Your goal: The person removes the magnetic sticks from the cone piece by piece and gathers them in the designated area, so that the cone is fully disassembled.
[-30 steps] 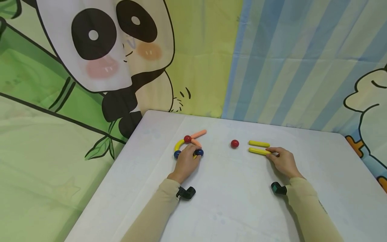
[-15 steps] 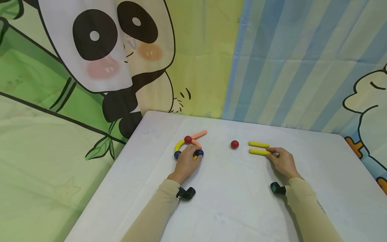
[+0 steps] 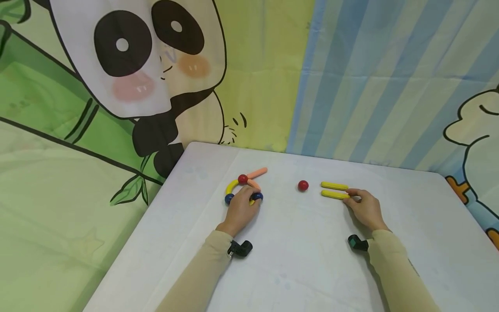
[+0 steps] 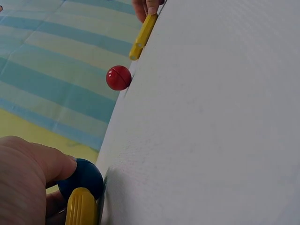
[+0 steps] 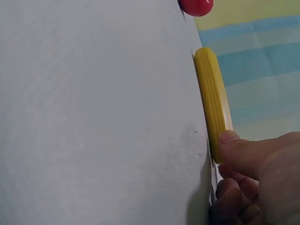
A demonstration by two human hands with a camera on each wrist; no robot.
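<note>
My left hand (image 3: 241, 210) holds a blue ball (image 4: 83, 177) between thumb and fingers; a yellow rod (image 4: 81, 208) meets that ball. The ball belongs to a ring of pieces with a second blue ball (image 3: 228, 199), a curved yellow rod (image 3: 231, 186), a red ball (image 3: 243, 179) and a curved peach rod (image 3: 254, 185). From the red ball a straight peach rod (image 3: 258, 172) points outward. My hand hides the ring's near side. On the right, my right hand (image 3: 365, 209) pinches the end of a straight yellow rod (image 5: 212, 98) lying on the table.
Just behind the pinched rod lies another straight yellow rod (image 3: 334, 186), parallel to it. A loose red ball (image 3: 303, 185) sits between the ring and the rods. The white table (image 3: 296, 260) ends at a printed cloth backdrop (image 3: 265, 86).
Both hands stay in place with the same grips. The pieces on the table show no visible movement; only the head view shifts very slightly.
</note>
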